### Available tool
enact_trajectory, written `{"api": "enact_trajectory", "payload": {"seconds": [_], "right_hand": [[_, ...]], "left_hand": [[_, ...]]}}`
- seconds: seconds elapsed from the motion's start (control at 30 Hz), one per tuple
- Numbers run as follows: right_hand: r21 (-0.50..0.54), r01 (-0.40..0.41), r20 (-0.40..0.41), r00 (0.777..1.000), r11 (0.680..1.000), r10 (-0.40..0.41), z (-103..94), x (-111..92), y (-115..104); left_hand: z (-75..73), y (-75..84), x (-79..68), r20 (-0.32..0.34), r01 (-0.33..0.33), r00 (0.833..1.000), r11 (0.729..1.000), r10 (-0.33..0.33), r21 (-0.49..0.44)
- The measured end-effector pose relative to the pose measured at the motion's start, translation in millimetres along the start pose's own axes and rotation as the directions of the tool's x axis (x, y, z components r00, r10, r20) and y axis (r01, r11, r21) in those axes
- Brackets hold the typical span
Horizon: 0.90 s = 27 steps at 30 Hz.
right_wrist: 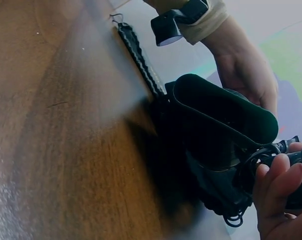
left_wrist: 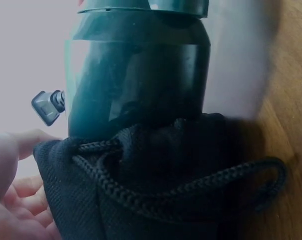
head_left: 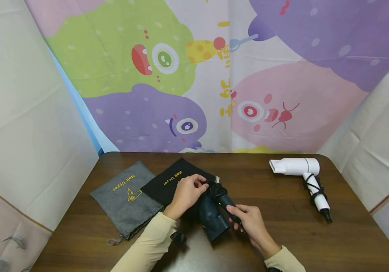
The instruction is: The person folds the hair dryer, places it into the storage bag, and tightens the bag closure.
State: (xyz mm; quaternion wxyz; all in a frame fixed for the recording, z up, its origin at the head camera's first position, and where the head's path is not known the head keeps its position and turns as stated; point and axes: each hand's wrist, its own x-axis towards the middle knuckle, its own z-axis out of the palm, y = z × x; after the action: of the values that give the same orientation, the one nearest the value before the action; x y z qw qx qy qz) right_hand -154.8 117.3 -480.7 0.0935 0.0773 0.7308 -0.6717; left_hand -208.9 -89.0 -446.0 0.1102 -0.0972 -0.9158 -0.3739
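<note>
A dark green hair dryer [head_left: 213, 221] lies over the black drawstring pouch [head_left: 170, 179] marked "Hair Dryer". In the left wrist view, the back of the dryer body [left_wrist: 136, 75] sits inside the pouch mouth, with the drawstring [left_wrist: 126, 195] looped in front. My left hand [head_left: 188, 192] pinches the pouch's edge beside the dryer. My right hand [head_left: 251, 223] grips the dryer's handle [head_left: 227, 202], which has its black cord wound round the end. The plug [head_left: 217, 179] sticks out past it. Facing the right wrist view is the wide, flat nozzle [right_wrist: 200, 137].
A grey drawstring pouch [head_left: 123, 202] lies flat on the brown wooden table [head_left: 316, 249], partly under the black one. At the right rests a white hair dryer [head_left: 294, 166], its cord wrapped round the handle. A cartoon-print cloth [head_left: 214, 75] hangs behind the table.
</note>
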Motion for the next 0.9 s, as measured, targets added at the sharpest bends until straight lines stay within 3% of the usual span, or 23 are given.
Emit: {"api": "enact_trajectory", "payload": {"seconds": [0.2,0.47,0.67,0.9], "right_hand": [[0.004,-0.005,0.011,1.0,1.0,0.004,0.8,0.1,3.5],[0.008,0.001,0.009,1.0,1.0,-0.001,3.5,3.7,5.1],[0.017,0.0,0.012,1.0,1.0,0.0,7.8,6.4,7.6],[0.021,-0.001,0.014,1.0,1.0,0.001,10.9,8.3,9.2]], "left_hand": [[2.6,-0.5,-0.9,-0.006,0.005,1.0,1.0,-0.005,0.025],[6.0,-2.3,-0.6,-0.024,0.014,1.0,0.996,-0.016,-0.092],[6.4,0.1,-1.5,-0.037,0.014,0.999,0.993,-0.018,-0.12],[3.8,5.4,-2.0,-0.102,-0.002,0.995,0.988,-0.014,-0.155]]}}
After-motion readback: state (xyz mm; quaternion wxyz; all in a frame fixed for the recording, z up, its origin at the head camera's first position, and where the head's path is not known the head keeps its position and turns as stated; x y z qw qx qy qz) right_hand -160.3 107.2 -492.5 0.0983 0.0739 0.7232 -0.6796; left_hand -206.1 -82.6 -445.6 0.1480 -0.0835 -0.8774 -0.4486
